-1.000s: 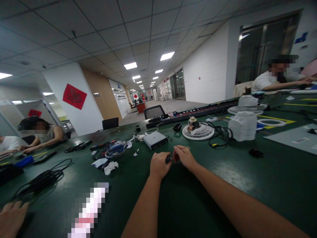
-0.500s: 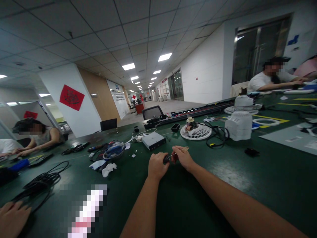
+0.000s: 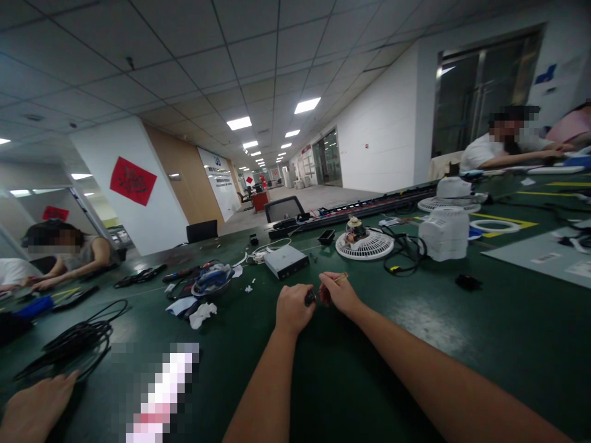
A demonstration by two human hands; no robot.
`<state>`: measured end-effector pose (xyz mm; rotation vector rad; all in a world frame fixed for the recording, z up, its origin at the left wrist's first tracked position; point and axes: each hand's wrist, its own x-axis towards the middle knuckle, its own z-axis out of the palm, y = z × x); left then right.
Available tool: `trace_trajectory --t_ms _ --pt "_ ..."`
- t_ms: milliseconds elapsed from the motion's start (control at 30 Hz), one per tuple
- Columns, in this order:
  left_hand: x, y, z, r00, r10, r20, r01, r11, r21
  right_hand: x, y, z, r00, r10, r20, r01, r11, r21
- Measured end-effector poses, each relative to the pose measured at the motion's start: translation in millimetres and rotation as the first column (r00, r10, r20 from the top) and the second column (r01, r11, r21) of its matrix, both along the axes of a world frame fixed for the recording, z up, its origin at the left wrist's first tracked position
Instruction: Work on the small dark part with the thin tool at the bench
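My left hand (image 3: 294, 309) is closed around a small black part (image 3: 310, 298), mostly hidden by the fingers. Close beside it on the right, my right hand (image 3: 340, 293) pinches a slim screwdriver-like tool with a tan handle (image 3: 342, 277). The tool's thin shaft points left toward the black part; whether its tip touches cannot be made out. Just beyond both hands lies a grey box-shaped drive (image 3: 285, 263). Behind my right hand is a white fan grille with an exposed motor (image 3: 364, 241).
A white housing (image 3: 444, 234) and black cable (image 3: 413, 255) stand right of the grille. At left are a bowl with blue cloth (image 3: 212, 280), crumpled tissue (image 3: 203, 315) and coiled black cable (image 3: 83, 335). Another person's hand (image 3: 39, 403) is at the lower left. A small black piece (image 3: 468, 282) lies right.
My right hand shifts slightly, and less of the tool's shaft and handle shows. The other person's hand at lower left has moved right and down, showing more of itself. My left hand stays put.
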<state>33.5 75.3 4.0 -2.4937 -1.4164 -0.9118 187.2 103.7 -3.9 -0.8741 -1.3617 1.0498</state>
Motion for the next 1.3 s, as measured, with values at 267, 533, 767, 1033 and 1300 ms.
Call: trace_trajectory --t_ms 267,533,767,1033,1300 --pt "0.5 -0.7 1.3 1.000 0.018 -0.015 -0.018 1.000 -0.007 -0.4 1.1 -1.2 1.000 -0.009 -0.007 0.009 1.000 0.017" --pt "0.9 -1.6 2.0 1.000 0.019 -0.015 -0.019 1.000 -0.006 1.2 5.5 -4.6 0.998 0.026 -0.055 -0.030 0.998 -0.058" --pt "1.0 -2.0 2.8 0.999 0.007 -0.033 -0.007 1.000 -0.006 -0.8 1.7 -1.8 1.000 0.020 -0.017 -0.021 0.999 -0.025" --pt "0.6 -1.5 1.8 1.000 0.013 -0.019 -0.013 1.000 0.002 -0.6 3.4 -3.4 1.000 -0.013 -0.008 0.013 0.999 -0.041" --pt "0.0 0.4 0.1 0.999 0.032 -0.005 -0.032 0.999 0.003 -0.3 7.2 -4.1 0.998 -0.032 -0.045 0.032 0.999 -0.010"
